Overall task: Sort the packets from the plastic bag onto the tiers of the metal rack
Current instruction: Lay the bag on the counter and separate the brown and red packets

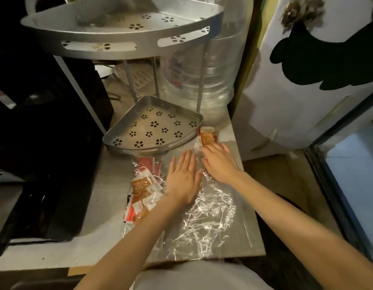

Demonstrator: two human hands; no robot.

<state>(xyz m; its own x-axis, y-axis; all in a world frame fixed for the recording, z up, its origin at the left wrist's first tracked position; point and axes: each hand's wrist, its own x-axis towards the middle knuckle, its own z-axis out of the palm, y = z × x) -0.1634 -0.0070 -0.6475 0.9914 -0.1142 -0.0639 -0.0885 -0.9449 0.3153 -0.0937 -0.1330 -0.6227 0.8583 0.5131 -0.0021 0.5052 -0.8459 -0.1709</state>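
Observation:
A clear plastic bag (206,216) lies flat and crinkled on the grey counter. My left hand (184,176) rests palm down on it, fingers spread. Beside it, my right hand (218,161) also lies flat on the bag's far end, fingertips close to an orange packet (207,137). A heap of orange, red and white packets (142,192) sits left of my left hand, partly under plastic. The metal rack's lower tier (152,127) stands just behind, with nothing on it. Its upper tier (123,26) hangs above, near the camera.
A large clear water bottle (204,80) stands behind the rack on the right. A white fridge door (296,91) with black shapes rises at right. Dark appliances fill the left side. The counter's right edge (252,206) drops to the floor.

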